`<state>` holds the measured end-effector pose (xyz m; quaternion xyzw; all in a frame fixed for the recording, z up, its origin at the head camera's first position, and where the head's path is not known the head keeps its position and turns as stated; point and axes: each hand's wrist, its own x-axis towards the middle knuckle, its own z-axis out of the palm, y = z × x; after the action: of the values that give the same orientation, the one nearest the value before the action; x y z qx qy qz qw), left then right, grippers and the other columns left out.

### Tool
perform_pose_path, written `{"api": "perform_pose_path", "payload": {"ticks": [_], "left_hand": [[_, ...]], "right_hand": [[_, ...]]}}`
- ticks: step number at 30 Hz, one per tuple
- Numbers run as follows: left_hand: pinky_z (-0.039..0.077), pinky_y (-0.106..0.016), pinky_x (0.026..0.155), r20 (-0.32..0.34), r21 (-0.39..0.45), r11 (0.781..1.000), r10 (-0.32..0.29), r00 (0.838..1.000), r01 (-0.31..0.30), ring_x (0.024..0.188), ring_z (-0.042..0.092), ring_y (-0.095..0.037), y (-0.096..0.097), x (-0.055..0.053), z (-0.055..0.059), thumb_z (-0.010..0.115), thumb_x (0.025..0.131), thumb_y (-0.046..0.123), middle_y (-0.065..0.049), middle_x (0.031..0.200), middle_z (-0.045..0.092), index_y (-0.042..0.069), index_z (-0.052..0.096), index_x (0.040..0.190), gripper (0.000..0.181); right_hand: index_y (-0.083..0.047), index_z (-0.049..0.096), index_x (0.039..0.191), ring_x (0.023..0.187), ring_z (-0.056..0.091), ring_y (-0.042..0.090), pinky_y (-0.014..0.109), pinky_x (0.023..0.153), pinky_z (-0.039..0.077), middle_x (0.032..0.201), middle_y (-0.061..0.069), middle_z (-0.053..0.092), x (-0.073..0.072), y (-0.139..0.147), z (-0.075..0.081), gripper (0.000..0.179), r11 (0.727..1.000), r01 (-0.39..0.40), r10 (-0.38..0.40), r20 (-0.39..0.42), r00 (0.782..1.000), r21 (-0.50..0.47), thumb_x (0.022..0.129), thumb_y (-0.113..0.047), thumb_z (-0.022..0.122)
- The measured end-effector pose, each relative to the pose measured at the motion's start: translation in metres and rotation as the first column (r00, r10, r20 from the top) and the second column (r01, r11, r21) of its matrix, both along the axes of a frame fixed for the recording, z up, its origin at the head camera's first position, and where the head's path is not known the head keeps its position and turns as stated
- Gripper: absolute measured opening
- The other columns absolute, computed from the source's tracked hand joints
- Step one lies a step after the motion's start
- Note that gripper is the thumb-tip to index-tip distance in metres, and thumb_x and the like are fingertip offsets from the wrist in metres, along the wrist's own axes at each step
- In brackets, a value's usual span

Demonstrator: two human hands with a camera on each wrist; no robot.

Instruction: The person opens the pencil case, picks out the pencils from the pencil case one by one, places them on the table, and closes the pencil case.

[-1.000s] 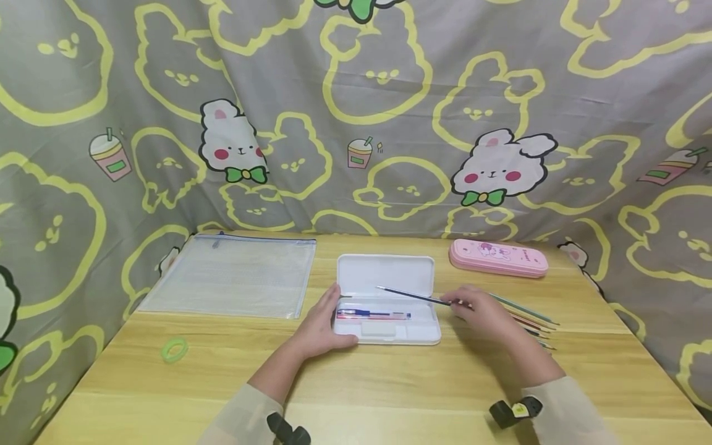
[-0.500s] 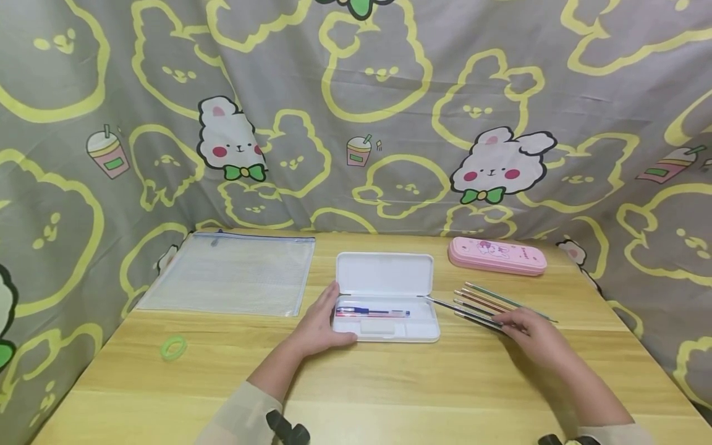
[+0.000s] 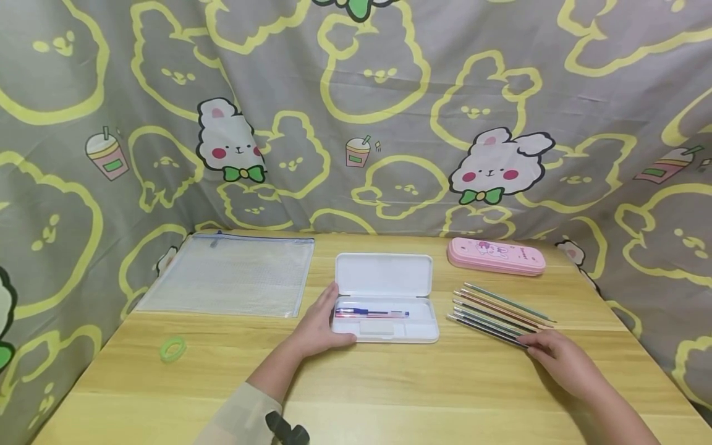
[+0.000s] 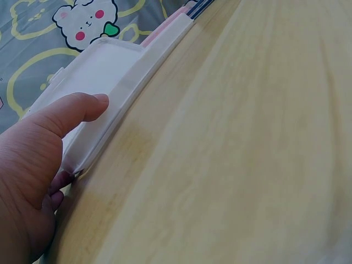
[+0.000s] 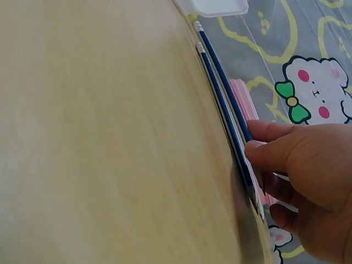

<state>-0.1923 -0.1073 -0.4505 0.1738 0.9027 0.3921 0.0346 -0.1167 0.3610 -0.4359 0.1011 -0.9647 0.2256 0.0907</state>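
Note:
A white pencil case (image 3: 384, 275) lies with its lid raised in the middle of the table. My left hand (image 3: 318, 326) grips its left end, with the thumb at the front edge; the left wrist view shows that thumb (image 4: 82, 110) bent over the case's rim. Inside are a blue-capped pen (image 3: 356, 310), a red pen under it and a white eraser (image 3: 377, 327). To the right, several pencils (image 3: 500, 303) lie side by side, eraser ends toward the case. My right hand (image 3: 567, 361) pinches a dark blue pencil (image 5: 220, 71) near its far end, beside the row.
A pink pencil case (image 3: 495, 256), closed, lies at the back right. At the back left is a clear mesh zip pouch (image 3: 233, 275). A green ring (image 3: 173, 349) sits on the table's left side. A patterned curtain (image 3: 300, 74) hangs behind the table (image 3: 389, 395).
My right hand has carried the dark pencil from over the white case to the right, down to the front of the pencil row. My left hand has stayed on the case.

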Motion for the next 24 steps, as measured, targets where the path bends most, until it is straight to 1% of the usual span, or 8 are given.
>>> {"api": "perform_pose_path", "payload": {"ticks": [3,6,10,15,21,22,24], "left_hand": [[0.022,-0.058,0.12,0.007,0.004,1.0,0.001,1.0,-0.001,0.149,0.019,-0.043,0.0,0.0,0.0008,0.084,0.067,0.042,-0.016,0.165,0.013,0.001,0.016,0.156,0.12],[0.023,-0.058,0.12,0.004,0.012,1.0,0.002,1.0,-0.002,0.148,0.02,-0.043,-0.0002,-0.0002,0.001,0.084,0.066,0.042,-0.017,0.165,0.013,0.0,0.016,0.156,0.12],[0.023,-0.057,0.12,-0.003,0.018,1.0,0.001,1.0,-0.001,0.148,0.021,-0.043,-0.0003,-0.0004,0.0006,0.084,0.066,0.042,-0.016,0.165,0.014,0.0,0.017,0.156,0.12],[0.023,-0.058,0.12,-0.007,0.023,1.0,0.001,1.0,0.0,0.148,0.021,-0.043,-0.0004,-0.0003,0.0007,0.084,0.066,0.042,-0.016,0.165,0.014,0.0,0.017,0.156,0.12],[0.023,-0.058,0.119,-0.011,0.02,1.0,-0.006,1.0,0.006,0.148,0.021,-0.044,-0.001,0.0001,-0.0004,0.084,0.066,0.042,-0.017,0.164,0.013,-0.001,0.017,0.155,0.12],[0.023,-0.058,0.119,-0.007,0.016,1.0,-0.006,1.0,0.006,0.148,0.021,-0.043,-0.001,0.0001,-0.0005,0.085,0.066,0.042,-0.017,0.165,0.013,0.0,0.016,0.156,0.12],[0.022,-0.058,0.119,-0.002,0.011,1.0,-0.005,1.0,0.005,0.148,0.02,-0.043,-0.0007,0.0005,-0.0005,0.085,0.066,0.042,-0.016,0.165,0.012,0.001,0.015,0.156,0.121]], "right_hand": [[-0.018,0.074,0.098,0.093,0.051,-0.013,0.007,0.076,0.042,0.1,0.0,0.069,0.0016,0.0024,-0.0004,0.02,1.0,0.019,-0.019,0.025,1.0,0.012,0.086,-0.003,0.069],[-0.019,0.075,0.1,0.093,0.052,-0.012,0.012,0.077,0.047,0.102,0.0,0.069,0.0025,0.0037,0.0002,0.019,0.999,0.036,-0.038,0.07,0.997,0.024,0.088,-0.005,0.068],[-0.019,0.074,0.102,0.095,0.054,-0.009,0.019,0.078,0.052,0.107,0.002,0.069,0.003,0.0048,0.0012,0.018,0.999,0.04,-0.044,0.123,0.991,0.036,0.09,-0.008,0.067],[-0.019,0.074,0.103,0.096,0.056,-0.006,0.021,0.078,0.053,0.109,0.004,0.069,0.0029,0.0052,0.001,0.018,0.998,0.034,-0.04,0.126,0.991,0.046,0.089,-0.008,0.068],[-0.016,0.074,0.106,0.098,0.06,0.003,0.022,0.077,0.053,0.111,0.007,0.069,0.0027,0.004,0.0038,0.018,0.998,0.046,-0.051,0.157,0.986,0.036,0.09,-0.013,0.068],[-0.016,0.074,0.107,0.097,0.059,0.003,0.021,0.076,0.052,0.111,0.008,0.069,0.0025,0.0033,0.0048,0.017,0.998,0.052,-0.056,0.164,0.985,0.03,0.091,-0.015,0.068],[-0.014,0.074,0.108,0.096,0.058,-0.001,0.021,0.075,0.052,0.111,0.009,0.069,0.0015,0.0009,0.0071,0.018,0.998,0.058,-0.058,0.162,0.985,0.005,0.091,-0.017,0.068]]}}
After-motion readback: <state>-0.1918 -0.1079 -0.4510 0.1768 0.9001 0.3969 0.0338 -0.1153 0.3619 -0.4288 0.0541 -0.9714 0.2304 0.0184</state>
